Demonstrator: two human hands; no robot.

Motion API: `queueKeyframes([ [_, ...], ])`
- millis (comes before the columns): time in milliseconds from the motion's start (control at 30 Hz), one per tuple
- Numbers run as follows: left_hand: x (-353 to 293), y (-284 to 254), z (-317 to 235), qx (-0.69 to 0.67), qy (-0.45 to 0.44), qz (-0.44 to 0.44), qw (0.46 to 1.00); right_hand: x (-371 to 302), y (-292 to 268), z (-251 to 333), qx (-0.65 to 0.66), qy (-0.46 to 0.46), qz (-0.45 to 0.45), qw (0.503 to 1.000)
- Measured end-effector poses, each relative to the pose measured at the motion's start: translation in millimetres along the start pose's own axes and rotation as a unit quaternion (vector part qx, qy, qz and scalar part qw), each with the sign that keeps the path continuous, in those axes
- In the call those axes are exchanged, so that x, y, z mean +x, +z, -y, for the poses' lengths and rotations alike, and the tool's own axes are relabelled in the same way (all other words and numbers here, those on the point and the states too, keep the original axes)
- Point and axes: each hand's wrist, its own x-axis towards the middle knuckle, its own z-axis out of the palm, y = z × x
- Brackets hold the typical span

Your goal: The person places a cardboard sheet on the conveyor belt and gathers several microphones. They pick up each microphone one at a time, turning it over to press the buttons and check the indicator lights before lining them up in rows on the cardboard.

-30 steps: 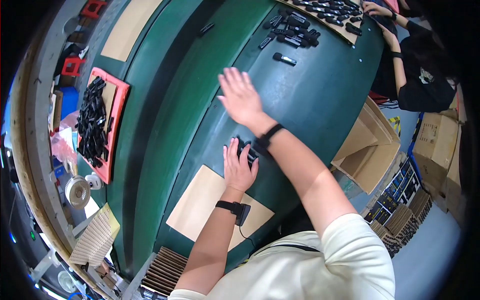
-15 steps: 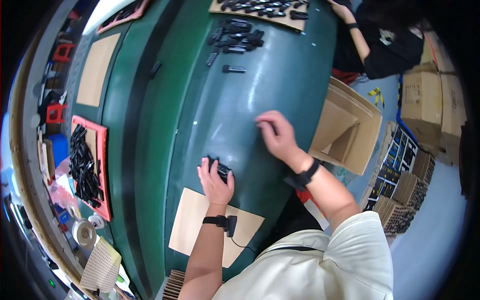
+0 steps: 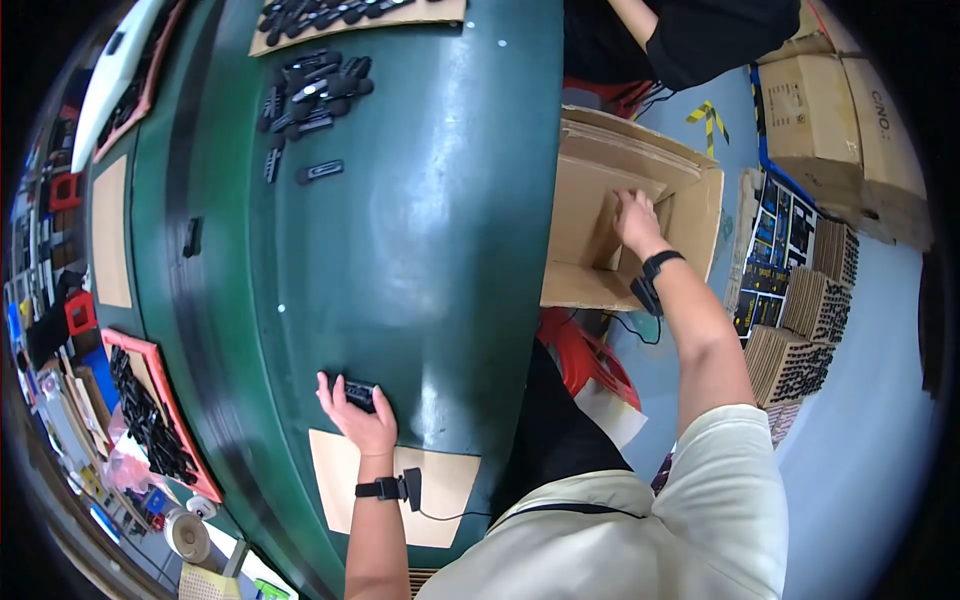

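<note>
A flat cardboard sheet (image 3: 448,485) lies on the green table (image 3: 440,290), and the left forearm crosses over it. Just beyond the sheet's far edge, the left hand (image 3: 358,424) curls its fingers and thumb around black devices (image 3: 360,396), apparently a loose grasp against the table; how many are under it cannot be told. To the right of the sheet and farther out, past the table's edge, the right hand (image 3: 636,222) is inside an open carton (image 3: 588,286), its fingers bent downward. Whether it pinches anything in there cannot be made out.

Well beyond the sheet lie a loose device pile (image 3: 312,88) and, nearer to it, a single device (image 3: 325,171). To the sheet's left, a coral tray (image 3: 178,425) carries a heap of similar black pieces.

The step in hand seems to be a reach into the carton with the right hand while the left minds the gathered devices beside the sheet. The next move probably calls for a sure fingertip hold on whatever the right hand is after, a wrist lifted clear of the carton's rim, and a steady left hand so the devices do not scatter.
</note>
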Motion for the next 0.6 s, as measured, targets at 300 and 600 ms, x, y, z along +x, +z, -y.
queueKeyframes([
  [300,-0.3,0.0,0.8,-0.001,0.0,-0.004,1.0,50.6,12.1,0.3,-0.065,0.052,0.03,0.996],
  [600,-1.1,-2.5,3.2,0.015,0.003,-0.003,1.0,31.3,-6.0,15.4,-0.174,-0.031,0.069,0.982],
])
